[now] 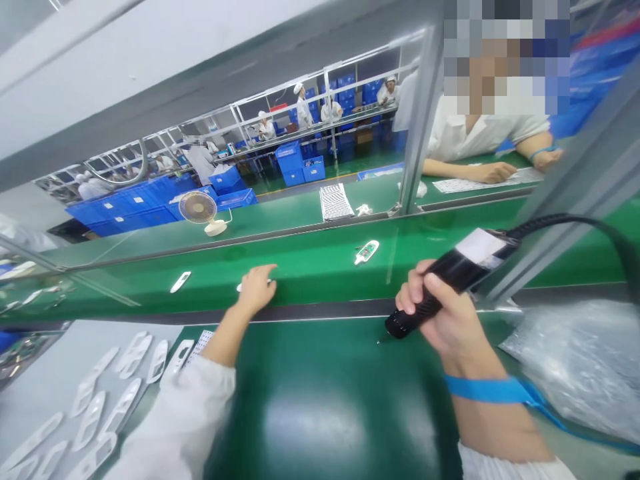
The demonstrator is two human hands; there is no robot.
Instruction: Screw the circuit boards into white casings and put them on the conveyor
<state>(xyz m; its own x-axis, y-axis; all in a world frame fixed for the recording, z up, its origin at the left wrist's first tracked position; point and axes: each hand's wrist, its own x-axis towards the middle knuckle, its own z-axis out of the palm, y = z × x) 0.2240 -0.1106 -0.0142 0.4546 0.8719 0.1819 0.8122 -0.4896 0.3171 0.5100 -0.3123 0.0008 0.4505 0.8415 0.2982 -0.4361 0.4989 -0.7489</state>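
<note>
Over green bench (325, 400): R hand (440, 313) clamped on black elec. screwdriver (450, 283), label (480, 245) unreadable; L hand (255, 290) fingers apart, by white plastic part (239, 287).

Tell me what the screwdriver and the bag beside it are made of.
The corded screwdriver in the right hand looks like matte black moulded plastic, given its ribbed grip. The bag seems clear bubble plastic: glossy, dimpled, though blur leaves that open.

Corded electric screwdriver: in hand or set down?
In hand: the right hand wraps around the black body of the corded electric screwdriver, and nothing beneath is seen supporting it.
</note>
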